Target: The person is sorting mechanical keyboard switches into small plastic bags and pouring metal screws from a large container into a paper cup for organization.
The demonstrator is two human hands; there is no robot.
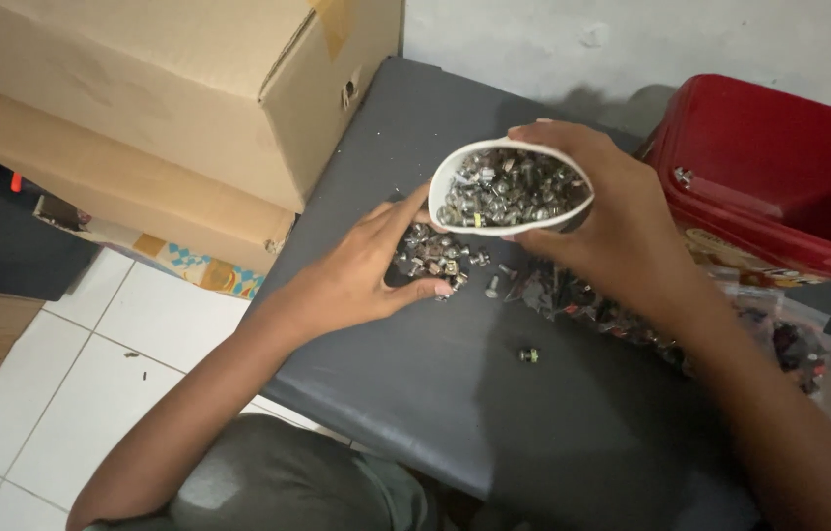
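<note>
From my remote seat I saw the right hand (600,211) wrapped around a squeezed white plastic cup (511,187), tilted toward the camera and filled with small silver metal screws (509,185). The left hand (361,275) lay half open, thumb and forefinger spread around a small loose pile of metal fasteners (440,258) on the dark grey padded tabletop (455,393), gripping nothing that I could make out. One stray fastener (529,355) sat apart on the pad. A red plastic box (779,172) stood to the right, stacked cardboard boxes (170,88) to the left.
</note>
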